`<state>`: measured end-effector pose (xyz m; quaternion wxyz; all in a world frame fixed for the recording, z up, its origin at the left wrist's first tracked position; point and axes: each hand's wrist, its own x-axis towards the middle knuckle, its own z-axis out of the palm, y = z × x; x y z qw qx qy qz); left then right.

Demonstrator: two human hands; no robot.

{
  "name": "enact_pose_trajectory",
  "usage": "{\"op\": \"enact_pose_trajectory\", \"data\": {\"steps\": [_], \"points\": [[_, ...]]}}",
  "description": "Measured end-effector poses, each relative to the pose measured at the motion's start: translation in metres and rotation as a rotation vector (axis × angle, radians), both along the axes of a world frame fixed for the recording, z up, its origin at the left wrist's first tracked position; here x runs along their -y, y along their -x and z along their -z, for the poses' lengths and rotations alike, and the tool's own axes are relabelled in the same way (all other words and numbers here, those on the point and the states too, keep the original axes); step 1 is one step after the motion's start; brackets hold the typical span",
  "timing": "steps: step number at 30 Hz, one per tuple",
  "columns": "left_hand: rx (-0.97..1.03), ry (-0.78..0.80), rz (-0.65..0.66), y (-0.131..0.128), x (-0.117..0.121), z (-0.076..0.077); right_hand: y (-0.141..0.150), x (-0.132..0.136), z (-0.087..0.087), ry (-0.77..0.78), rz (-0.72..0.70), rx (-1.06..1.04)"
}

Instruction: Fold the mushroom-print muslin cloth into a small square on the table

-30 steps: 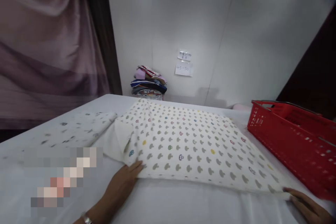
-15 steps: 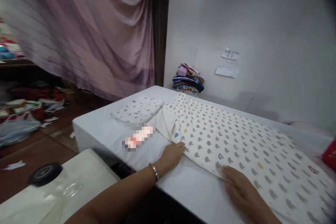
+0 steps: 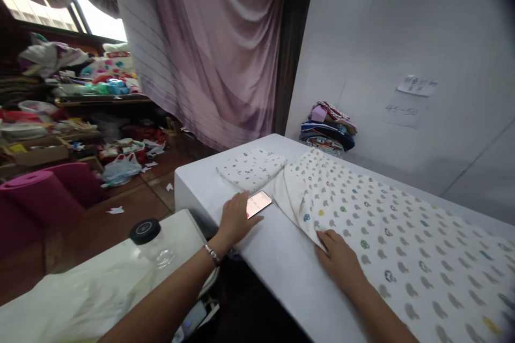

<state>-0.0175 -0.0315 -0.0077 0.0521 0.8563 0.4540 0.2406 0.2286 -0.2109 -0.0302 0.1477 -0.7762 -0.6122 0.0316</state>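
A phone (image 3: 260,202) with a lit, pale pink screen lies on the white-covered table. Its left end is hidden under my left hand (image 3: 235,220), whose fingers and thumb close around it from either side. My right hand (image 3: 338,257) pinches the near left edge of a white cloth (image 3: 374,214) printed with grey and coloured mushrooms. That cloth spreads over the right of the table, and its left corner is turned over, showing a plain underside. Beyond the phone lies a smaller white cloth (image 3: 251,167) with dark little prints.
Folded clothes (image 3: 328,128) are stacked at the table's far edge, by the wall. A clear jar with a black lid (image 3: 145,231) stands on a white surface at lower left. Rolled pink mats (image 3: 36,198) and clutter lie on the floor beyond; a curtain (image 3: 209,48) hangs behind.
The view has swung left. My left hand has let go of the mushroom cloth and moved to the phone. My right hand has shifted from the cloth's right corner to its left part.
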Motion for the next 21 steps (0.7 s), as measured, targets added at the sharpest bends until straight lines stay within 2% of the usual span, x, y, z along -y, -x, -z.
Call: {"op": "enact_pose_trajectory", "data": {"steps": [2, 7, 16, 21], "points": [[-0.085, 0.077, -0.072, 0.008, -0.011, 0.001, -0.002, 0.003, 0.005, -0.049, 0.009, -0.029], [-0.181, 0.195, -0.065, 0.004, -0.015, 0.006, -0.006, 0.006, 0.009, -0.113, -0.017, -0.120], [-0.178, 0.217, -0.073, 0.004, -0.011, -0.005, -0.010, 0.009, 0.008, -0.150, -0.052, -0.202], [-0.196, 0.235, -0.105, 0.024, 0.000, -0.009, -0.013, 0.010, 0.010, -0.151, -0.073, -0.224]]}}
